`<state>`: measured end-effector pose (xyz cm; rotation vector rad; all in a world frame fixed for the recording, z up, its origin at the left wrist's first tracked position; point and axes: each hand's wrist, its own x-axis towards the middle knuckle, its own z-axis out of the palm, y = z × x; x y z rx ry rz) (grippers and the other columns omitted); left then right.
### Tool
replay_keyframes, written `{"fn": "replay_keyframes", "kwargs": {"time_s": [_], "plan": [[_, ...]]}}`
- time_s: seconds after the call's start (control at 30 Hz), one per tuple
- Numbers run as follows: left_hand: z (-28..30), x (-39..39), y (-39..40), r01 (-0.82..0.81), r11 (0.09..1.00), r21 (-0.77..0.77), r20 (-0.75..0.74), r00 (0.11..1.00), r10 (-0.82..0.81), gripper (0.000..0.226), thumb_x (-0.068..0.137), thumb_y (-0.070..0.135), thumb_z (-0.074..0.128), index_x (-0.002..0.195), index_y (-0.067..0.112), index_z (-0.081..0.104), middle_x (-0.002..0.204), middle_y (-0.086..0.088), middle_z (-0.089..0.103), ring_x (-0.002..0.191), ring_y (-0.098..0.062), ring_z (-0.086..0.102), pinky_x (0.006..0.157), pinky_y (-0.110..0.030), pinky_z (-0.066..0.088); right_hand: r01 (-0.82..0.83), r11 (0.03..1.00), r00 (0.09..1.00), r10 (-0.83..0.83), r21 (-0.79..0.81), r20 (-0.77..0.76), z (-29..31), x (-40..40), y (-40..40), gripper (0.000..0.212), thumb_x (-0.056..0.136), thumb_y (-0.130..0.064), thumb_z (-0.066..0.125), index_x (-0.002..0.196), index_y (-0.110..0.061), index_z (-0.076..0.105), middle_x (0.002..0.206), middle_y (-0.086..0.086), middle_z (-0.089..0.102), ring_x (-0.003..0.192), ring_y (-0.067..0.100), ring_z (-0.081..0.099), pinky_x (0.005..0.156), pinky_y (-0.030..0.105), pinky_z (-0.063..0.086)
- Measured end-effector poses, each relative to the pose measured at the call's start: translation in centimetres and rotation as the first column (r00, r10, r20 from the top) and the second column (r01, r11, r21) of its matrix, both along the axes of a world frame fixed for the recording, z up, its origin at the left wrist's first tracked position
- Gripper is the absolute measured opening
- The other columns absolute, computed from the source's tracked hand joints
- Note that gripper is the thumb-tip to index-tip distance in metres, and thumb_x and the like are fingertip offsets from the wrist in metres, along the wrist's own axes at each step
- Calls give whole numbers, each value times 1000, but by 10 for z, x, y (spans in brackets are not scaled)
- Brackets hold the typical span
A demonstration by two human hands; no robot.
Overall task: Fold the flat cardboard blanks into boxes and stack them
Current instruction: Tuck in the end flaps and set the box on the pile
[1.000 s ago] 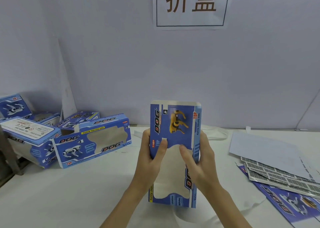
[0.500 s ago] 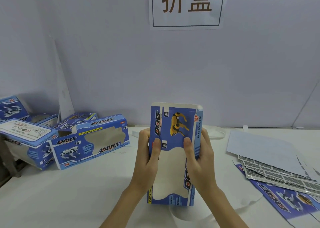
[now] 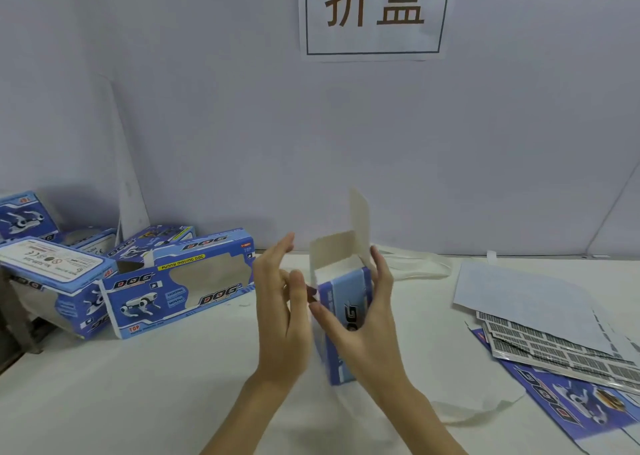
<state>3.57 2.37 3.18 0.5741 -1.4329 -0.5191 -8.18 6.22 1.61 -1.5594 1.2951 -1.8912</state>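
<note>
The half-formed box (image 3: 346, 319) stands upright, long axis vertical, between both hands: right hand (image 3: 367, 330) curled round its side, left hand (image 3: 280, 302) straight-fingered, flaps (image 3: 341, 246) open above.

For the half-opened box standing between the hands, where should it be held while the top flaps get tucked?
Grip the box round its blue body below the flaps, coming from the right, as the right hand does now. It stands on end with the flaps open at the top, so a hold on the lower walls steadies it and leaves the left hand free to fold.
</note>
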Motion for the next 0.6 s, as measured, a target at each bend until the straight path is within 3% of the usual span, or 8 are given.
{"fn": "replay_keyframes", "kwargs": {"time_s": [0.07, 0.17, 0.27, 0.37, 0.43, 0.5, 0.6], "plan": [[3, -1, -1, 28, 999, 34, -36, 999, -27, 36, 107, 34, 47, 142, 39, 47, 129, 10, 57, 88, -28, 68, 75, -34, 60, -13, 1000, 999, 12, 19, 50, 4, -9, 1, 112, 68, -66, 89, 156, -49, 22, 143, -22, 51, 129, 17, 63, 96, 28, 59], [5, -2, -2, 20, 999, 44, -10, 1000, -20, 40, 100, 27, 61, 137, 32, 47, 134, 17, 53, 108, -24, 66, 81, -34, 61, -88, 996, 988, 87, 4, 128, 8, -20, 4, 76, 77, -60, 82, 139, -63, 38, 130, -10, 66, 119, 18, 69, 87, 29, 61], [8, 6, -13, -41, 993, 109, 133, 991, 26, 63, 90, 52, 69, 143, 30, 44, 140, 12, 44, 131, -11, 51, 99, -17, 47, -226, 974, 934, 222, -17, 280, 10, -32, 5, 85, 81, -48, 68, 156, -55, 29, 139, -5, 67, 116, 21, 73, 85, 30, 62], [13, 22, -23, 205, 928, 312, 101, 964, -247, 74, 82, 74, 66, 148, 48, 42, 150, 21, 46, 138, -1, 48, 109, -25, 46, -337, 940, 881, 331, -41, 337, 15, -40, 6, 74, 84, -42, 64, 152, -57, 41, 134, 9, 70, 103, 28, 77, 78, 35, 64], [13, 28, -25, 364, 851, 378, 25, 915, -403, 74, 77, 83, 66, 143, 54, 48, 145, 21, 55, 130, -13, 60, 102, -39, 57, -361, 930, 875, 364, -71, 319, 15, -39, 8, 66, 92, -36, 61, 154, -48, 41, 133, 19, 65, 99, 33, 76, 78, 40, 64], [12, 28, -22, 415, 821, 393, -40, 899, -435, 68, 77, 81, 69, 132, 42, 60, 129, 6, 70, 114, -36, 69, 91, -59, 60, -332, 938, 899, 347, -99, 267, 12, -33, 10, 54, 99, -34, 58, 150, -35, 40, 131, 18, 61, 98, 34, 76, 74, 39, 64], [10, 24, -18, 439, 823, 361, -118, 897, -426, 60, 82, 74, 72, 115, 25, 69, 117, -9, 68, 107, -42, 72, 81, -63, 62, -215, 971, 959, 231, -105, 165, 10, -25, 12, 32, 101, -39, 58, 129, -29, 48, 131, -8, 63, 103, 25, 76, 69, 32, 64]]}}
